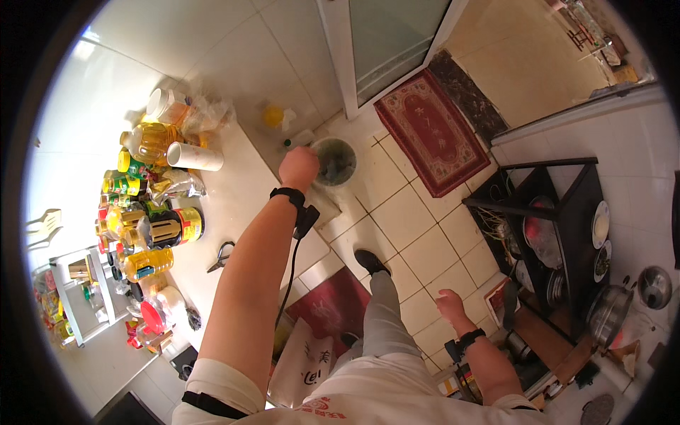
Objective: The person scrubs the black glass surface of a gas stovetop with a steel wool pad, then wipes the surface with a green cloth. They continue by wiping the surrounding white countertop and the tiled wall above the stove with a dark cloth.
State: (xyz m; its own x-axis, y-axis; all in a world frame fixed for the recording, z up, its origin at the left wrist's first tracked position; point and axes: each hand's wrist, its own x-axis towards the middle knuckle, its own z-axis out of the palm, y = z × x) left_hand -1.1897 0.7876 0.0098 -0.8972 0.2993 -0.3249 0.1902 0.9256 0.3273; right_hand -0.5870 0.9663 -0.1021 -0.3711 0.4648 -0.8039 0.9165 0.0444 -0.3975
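Observation:
My left hand is stretched forward over the end of the counter, beside a round bin that stands on the floor by the wall. Its fingers are curled and seen from the back, so whether it holds something cannot be told. A clear bottle with a green cap lies just beyond that hand. My right hand hangs over the tiled floor at my right side, with no object visible in it. Black-handled scissors lie on the pale countertop to the left of my left forearm.
Oil and sauce bottles crowd the counter's wall side, near a white paper roll. A red mat lies by the open door. On the right stands a black shelf with dishes and a steel pot.

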